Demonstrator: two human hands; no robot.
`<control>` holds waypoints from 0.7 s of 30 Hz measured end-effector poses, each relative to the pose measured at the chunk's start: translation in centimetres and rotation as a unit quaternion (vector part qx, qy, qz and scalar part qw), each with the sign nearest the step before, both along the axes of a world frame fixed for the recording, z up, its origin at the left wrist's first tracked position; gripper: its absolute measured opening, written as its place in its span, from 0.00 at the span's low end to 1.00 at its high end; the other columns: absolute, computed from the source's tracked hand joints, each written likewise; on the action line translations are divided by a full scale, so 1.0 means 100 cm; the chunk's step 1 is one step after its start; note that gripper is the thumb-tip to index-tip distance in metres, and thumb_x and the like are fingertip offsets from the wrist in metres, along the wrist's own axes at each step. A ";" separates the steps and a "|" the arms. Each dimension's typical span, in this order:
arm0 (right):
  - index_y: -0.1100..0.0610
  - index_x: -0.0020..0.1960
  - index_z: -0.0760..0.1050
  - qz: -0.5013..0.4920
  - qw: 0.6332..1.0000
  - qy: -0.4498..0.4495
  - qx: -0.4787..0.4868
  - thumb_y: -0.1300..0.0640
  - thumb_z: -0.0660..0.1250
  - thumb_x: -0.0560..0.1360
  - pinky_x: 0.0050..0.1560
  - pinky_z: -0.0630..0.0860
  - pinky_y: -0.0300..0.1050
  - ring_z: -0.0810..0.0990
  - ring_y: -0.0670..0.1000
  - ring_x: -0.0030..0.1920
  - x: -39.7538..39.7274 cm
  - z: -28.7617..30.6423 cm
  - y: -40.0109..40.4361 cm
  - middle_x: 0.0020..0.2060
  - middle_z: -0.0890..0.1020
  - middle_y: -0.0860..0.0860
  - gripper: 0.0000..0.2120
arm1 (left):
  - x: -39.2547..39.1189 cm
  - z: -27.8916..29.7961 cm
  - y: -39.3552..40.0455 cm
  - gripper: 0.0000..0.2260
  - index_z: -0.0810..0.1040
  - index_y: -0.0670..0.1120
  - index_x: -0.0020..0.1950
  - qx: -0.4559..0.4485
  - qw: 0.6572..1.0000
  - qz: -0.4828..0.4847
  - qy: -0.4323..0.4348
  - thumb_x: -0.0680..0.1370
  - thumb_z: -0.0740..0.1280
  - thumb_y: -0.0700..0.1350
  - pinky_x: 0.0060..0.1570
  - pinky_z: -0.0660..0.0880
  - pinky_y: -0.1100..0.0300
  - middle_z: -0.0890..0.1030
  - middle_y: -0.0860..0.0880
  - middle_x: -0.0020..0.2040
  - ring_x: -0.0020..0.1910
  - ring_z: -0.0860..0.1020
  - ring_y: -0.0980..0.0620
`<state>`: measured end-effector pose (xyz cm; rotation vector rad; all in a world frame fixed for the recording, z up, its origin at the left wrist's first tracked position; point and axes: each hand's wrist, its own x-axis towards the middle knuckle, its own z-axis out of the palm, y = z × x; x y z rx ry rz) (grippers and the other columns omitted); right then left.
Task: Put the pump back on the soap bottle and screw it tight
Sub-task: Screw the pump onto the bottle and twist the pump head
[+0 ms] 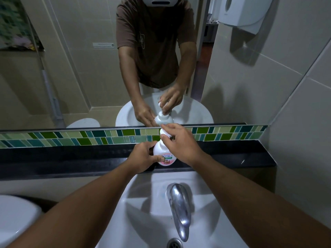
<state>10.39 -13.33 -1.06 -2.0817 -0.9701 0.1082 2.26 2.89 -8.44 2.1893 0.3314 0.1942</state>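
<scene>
One drain (pixel 174 242) at the bottom edge, one chrome tap (pixel 179 208) above it, both in one white sink (pixel 136 194); part of a second white basin (pixel 12 217) at lower left. Two bare forearms reaching forward over the sink to one white soap bottle (pixel 162 150), upright on the black ledge (pixel 71 158) just behind the sink rim. Left hand (pixel 143 156) wrapped round the bottle's left side, fingers curled closed behind the body, thumb pressed flat on the pink and green label (pixel 166 159) in front. Right hand (pixel 180 142) over the top of the bottle, fingers bent and pinched closed on one white pump (pixel 165 134), thumb and forefinger at its head, remaining fingers folded down over the neck. Pump seated on the bottle's neck, directly under the right fingertips and above the left fingers; how far threaded, impossible to tell. Just beyond the right knuckles, one band of green, teal and pale mosaic tiles (pixel 89 138) along the wall. Above that, one mirror (pixel 80 68) repeating the two hands, bottle, sink and a brown T-shirt. Far off to the upper right of the right hand, one white wall dispenser (pixel 245 13) on pale tiles.
</scene>
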 end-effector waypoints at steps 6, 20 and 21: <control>0.59 0.72 0.76 -0.025 1.000 -0.011 0.010 0.57 0.68 0.81 0.70 0.72 0.49 0.77 0.54 0.68 -0.004 -0.006 0.005 0.69 0.79 0.56 0.20 | 0.000 -0.002 -0.002 0.24 0.85 0.49 0.63 0.009 1.000 0.011 -0.007 0.68 0.84 0.46 0.58 0.79 0.57 0.89 0.50 0.54 0.54 0.86 0.53; 0.59 0.73 0.74 -0.029 0.999 0.005 0.022 0.56 0.67 0.81 0.72 0.71 0.49 0.74 0.53 0.71 -0.007 -0.007 0.004 0.72 0.76 0.55 0.21 | -0.001 0.005 -0.003 0.21 0.84 0.51 0.61 0.008 1.000 -0.005 0.025 0.70 0.83 0.48 0.52 0.84 0.49 0.89 0.51 0.51 0.46 0.87 0.52; 0.59 0.73 0.75 -0.031 0.999 0.004 0.024 0.57 0.68 0.81 0.72 0.70 0.47 0.74 0.53 0.71 -0.008 -0.007 0.004 0.71 0.77 0.55 0.21 | -0.002 0.005 -0.004 0.20 0.84 0.52 0.60 0.002 1.000 -0.007 0.025 0.70 0.82 0.47 0.48 0.85 0.48 0.89 0.51 0.48 0.41 0.88 0.51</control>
